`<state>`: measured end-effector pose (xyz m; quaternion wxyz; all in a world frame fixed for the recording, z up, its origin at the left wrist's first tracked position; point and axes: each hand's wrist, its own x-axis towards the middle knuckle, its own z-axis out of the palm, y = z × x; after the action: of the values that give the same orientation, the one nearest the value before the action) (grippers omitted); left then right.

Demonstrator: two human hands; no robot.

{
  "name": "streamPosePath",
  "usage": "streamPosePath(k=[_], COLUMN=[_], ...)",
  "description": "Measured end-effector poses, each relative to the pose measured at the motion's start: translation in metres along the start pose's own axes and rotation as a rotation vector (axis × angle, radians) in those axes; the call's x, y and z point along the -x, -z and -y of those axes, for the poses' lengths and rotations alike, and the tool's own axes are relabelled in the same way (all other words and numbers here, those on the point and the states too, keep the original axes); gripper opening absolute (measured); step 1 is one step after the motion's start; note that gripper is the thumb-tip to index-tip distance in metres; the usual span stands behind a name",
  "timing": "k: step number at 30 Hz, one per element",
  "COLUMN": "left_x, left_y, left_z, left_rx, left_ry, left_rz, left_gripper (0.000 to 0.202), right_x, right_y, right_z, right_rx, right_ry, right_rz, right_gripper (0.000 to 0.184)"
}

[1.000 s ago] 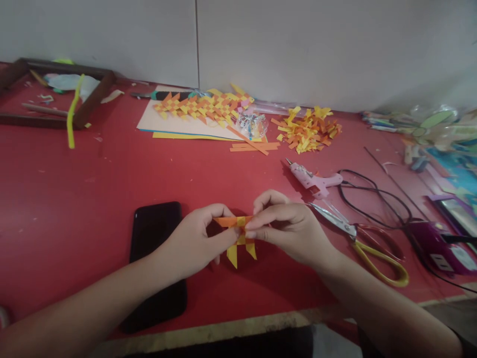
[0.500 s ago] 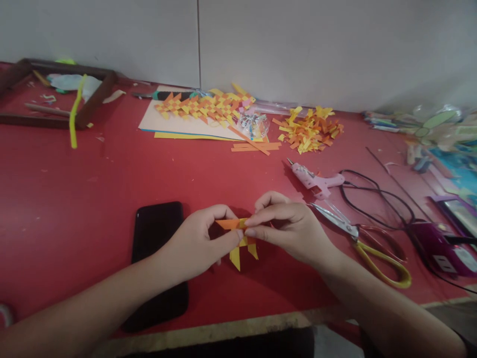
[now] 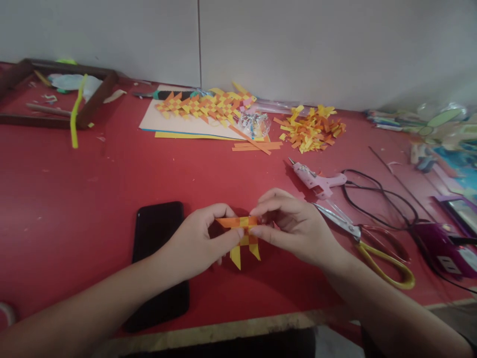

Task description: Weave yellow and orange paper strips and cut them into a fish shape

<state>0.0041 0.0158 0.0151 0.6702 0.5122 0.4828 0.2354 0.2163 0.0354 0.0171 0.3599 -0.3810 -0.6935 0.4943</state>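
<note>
Between my two hands is a small woven paper piece [image 3: 244, 240] of orange and yellow strips, with pointed yellow ends hanging down and an orange point to the left. My left hand [image 3: 208, 238] pinches its left side, thumb in front and fingers behind. On its right side, my right hand [image 3: 292, 221] has the thumb and forefinger at the edge, closed on the paper. Part of the piece is hidden behind my thumbs. Left of it, a black phone [image 3: 158, 228] lies partly under my left forearm.
To the right lie a pink glue gun [image 3: 316, 180], scissors [image 3: 383, 263] with yellow and red handles, and a purple device [image 3: 439, 246] with a cord. Toward the wall are finished woven pieces [image 3: 208, 105], a heap of paper strips [image 3: 311, 129] and a brown frame [image 3: 100, 94].
My right thumb and forefinger have shifted slightly right and spread a little, uncovering more of the checkered paper. My left hand keeps its hold.
</note>
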Motion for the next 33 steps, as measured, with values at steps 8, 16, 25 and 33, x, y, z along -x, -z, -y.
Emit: streamPosePath(k=[8,16,25,33], left_x=[0.0012,0.0017,0.0016,-0.0015], left_y=[-0.0011,-0.0036,-0.0022,0.0013], left_z=[0.0023,0.0005,0.0004,-0.001], left_rx=[-0.032,-0.157,-0.087,0.063], left_ry=[-0.019,-0.118,-0.037,0.015], left_rz=[-0.026,-0.042,-0.009,0.011], left_gripper=[0.019,0.016,0.018,0.019], right_x=[-0.0014,-0.0046,-0.0049,-0.002], right_y=[0.0006,0.0023,0.0015,0.0055], right_z=[0.0024,0.0058,0.0085,0.0092], right_rx=[-0.076,-0.131,0.027,0.491], right_ry=[-0.146,-0.331,-0.155,0.378], right_rz=[-0.056,0.017,-0.03,-0.062], right_gripper=[0.013,0.018,0.008,0.012])
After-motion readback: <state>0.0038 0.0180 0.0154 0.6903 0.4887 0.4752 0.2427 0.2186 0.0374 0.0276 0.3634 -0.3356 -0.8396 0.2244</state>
